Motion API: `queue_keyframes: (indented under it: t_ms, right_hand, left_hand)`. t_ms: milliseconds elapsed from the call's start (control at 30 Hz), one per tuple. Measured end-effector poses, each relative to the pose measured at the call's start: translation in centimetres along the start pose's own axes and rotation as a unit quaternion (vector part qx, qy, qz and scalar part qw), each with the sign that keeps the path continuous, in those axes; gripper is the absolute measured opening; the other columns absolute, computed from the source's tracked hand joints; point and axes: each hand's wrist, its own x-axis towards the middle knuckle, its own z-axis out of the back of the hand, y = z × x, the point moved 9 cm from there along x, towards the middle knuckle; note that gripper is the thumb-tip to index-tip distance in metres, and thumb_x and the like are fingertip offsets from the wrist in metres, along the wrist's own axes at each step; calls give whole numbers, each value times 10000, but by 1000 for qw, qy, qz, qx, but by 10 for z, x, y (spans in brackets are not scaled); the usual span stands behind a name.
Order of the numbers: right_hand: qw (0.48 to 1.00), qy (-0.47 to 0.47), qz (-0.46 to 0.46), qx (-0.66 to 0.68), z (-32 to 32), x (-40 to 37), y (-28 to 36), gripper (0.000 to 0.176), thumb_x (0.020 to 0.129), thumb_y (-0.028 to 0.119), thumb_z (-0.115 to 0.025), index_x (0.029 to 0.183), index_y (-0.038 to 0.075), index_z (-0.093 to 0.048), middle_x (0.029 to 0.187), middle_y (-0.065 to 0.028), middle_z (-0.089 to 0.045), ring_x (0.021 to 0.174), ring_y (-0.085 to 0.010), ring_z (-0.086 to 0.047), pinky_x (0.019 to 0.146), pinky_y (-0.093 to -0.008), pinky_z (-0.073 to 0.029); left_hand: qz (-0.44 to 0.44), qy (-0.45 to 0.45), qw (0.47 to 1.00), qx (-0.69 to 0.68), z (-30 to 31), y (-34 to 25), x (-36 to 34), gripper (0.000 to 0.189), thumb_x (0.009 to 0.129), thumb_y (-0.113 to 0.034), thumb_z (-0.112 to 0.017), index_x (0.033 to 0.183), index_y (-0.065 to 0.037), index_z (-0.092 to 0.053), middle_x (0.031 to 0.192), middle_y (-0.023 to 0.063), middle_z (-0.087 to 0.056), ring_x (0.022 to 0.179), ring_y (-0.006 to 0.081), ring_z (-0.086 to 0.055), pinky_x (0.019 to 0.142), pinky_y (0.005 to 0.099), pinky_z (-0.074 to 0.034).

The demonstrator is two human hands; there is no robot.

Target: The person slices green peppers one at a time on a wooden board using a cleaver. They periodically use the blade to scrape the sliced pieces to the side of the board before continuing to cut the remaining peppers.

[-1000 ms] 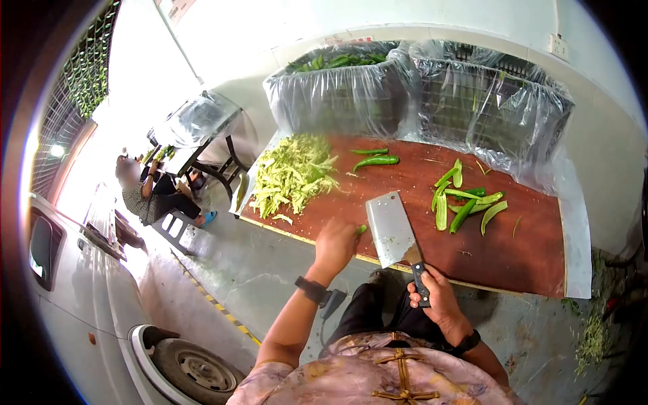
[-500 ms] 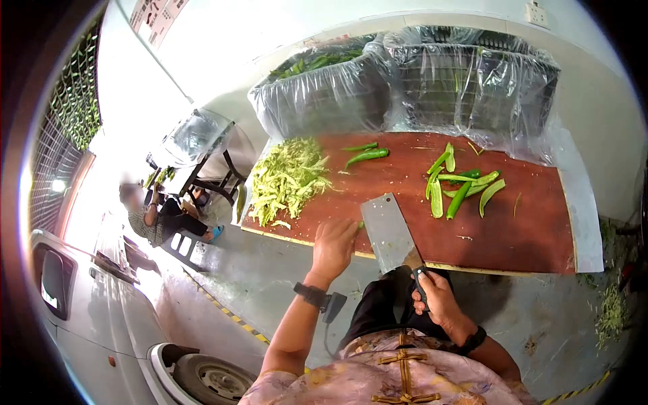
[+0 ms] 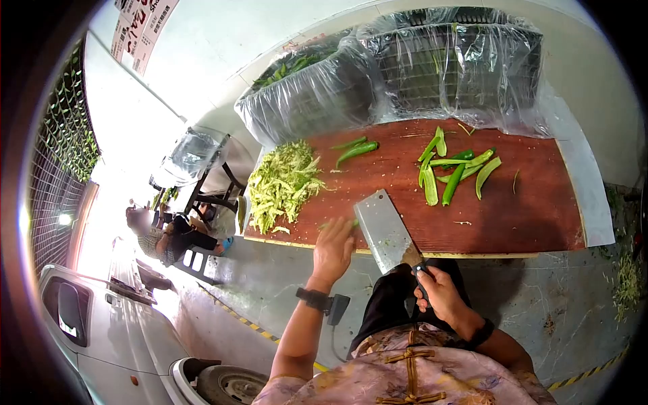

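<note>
My right hand [image 3: 440, 291] is closed round the dark handle of a cleaver [image 3: 386, 233]. Its broad blade lies over the board's front edge, with small green bits stuck to it. Left of the blade, my left hand [image 3: 333, 251] presses down on a green pepper [image 3: 356, 223]; most of that pepper is hidden under the fingers. A heap of pale green shreds [image 3: 283, 185] lies at the left of the red-brown board [image 3: 398, 172]. Whole green peppers [image 3: 358, 152] rest at the back, and several halved and whole peppers [image 3: 459, 169] lie to the right.
Plastic-lined crates [image 3: 466, 71] stand behind the board, the left crate [image 3: 304, 98] holding green peppers. A seated person [image 3: 165, 236] is at the far left by a dark-legged table [image 3: 216, 189]. A white vehicle [image 3: 115, 331] stands at lower left. Scraps [image 3: 629, 283] lie on the floor at right.
The view has shifted slightly, so the crates and board sit higher in the frame. My left hand stays on the pepper, and the cleaver remains in my right hand close beside it.
</note>
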Motion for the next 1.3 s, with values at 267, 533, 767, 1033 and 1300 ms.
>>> queue_keyframes:
  t_ms: [267, 533, 767, 1033, 1300]
  right_hand:
    - [999, -10, 2, -32, -3, 2, -3, 212, 1034, 246, -494, 1116, 51, -512, 663, -40, -516, 483, -96, -453, 443, -260, -402]
    - [999, -2, -10, -39, -13, 7, 1, 185, 1034, 233, -492, 1111, 66, -505, 669, -35, -506, 486, -103, -458, 456, -274, -392]
    - [998, 27, -10, -47, -10, -6, 2, 203, 1033, 247, -497, 1116, 62, -506, 676, -34, -508, 489, -98, -458, 465, -268, -394]
    - [1000, 6, -5, -28, -21, 14, -7, 170, 1028, 242, -505, 1086, 83, -519, 647, -27, -511, 464, -103, -465, 437, -270, -397]
    - [999, 3, 1, -47, -17, 9, -5, 147, 1024, 221, -512, 1080, 85, -513, 659, -31, -518, 464, -109, -468, 438, -273, -403]
  left_hand:
    - [-12, -23, 1000, -11, 0, 1, -2, 381, 914, -180, -559, 1270, -49, -605, 1341, 217, -557, 1274, 439, -479, 1076, 530, -354]
    - [-15, -21, 1000, -10, 0, 0, -2, 391, 916, -176, -539, 1275, -31, -598, 1343, 231, -552, 1266, 444, -481, 1083, 539, -334]
    - [-21, -30, 999, -12, 3, -4, -2, 396, 912, -179, -539, 1268, -17, -598, 1344, 237, -546, 1269, 441, -477, 1086, 533, -320]
    - [21, 12, 999, -22, 7, 10, -4, 476, 959, -231, -494, 1396, -41, -496, 1479, 196, -438, 1380, 382, -390, 1142, 531, -246]
    - [52, 23, 998, 10, -5, 31, -14, 513, 977, -271, -470, 1433, -37, -453, 1513, 180, -401, 1431, 342, -327, 1167, 523, -190]
